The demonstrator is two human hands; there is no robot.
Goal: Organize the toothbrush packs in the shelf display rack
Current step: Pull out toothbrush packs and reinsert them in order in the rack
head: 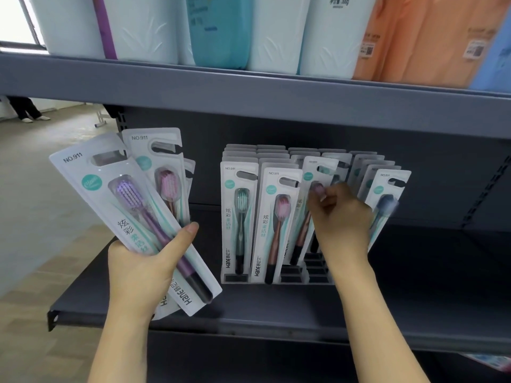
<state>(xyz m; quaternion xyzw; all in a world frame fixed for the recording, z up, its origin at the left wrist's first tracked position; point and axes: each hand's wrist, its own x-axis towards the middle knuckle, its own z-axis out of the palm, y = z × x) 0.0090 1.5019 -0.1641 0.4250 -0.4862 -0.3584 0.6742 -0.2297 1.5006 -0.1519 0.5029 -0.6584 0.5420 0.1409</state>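
Note:
My left hand (143,269) grips a fan of toothbrush packs (132,205) left of the rack; the front pack holds a purple brush, and a pink one shows behind it. A clear display rack (293,279) stands on the dark grey shelf and holds several upright packs in rows, with a green brush pack (239,217) and a pink brush pack (276,225) in front. My right hand (340,217) pinches a tilted pack (311,205) in the rack's third column. A dark blue brush pack (385,200) leans at the rack's right end.
The upper shelf edge (249,89) hangs close above the packs, carrying white, teal and orange packages (276,31). The lower shelf board (276,308) stretches right of the rack. To the left lies open floor (41,175), with a person's legs far back.

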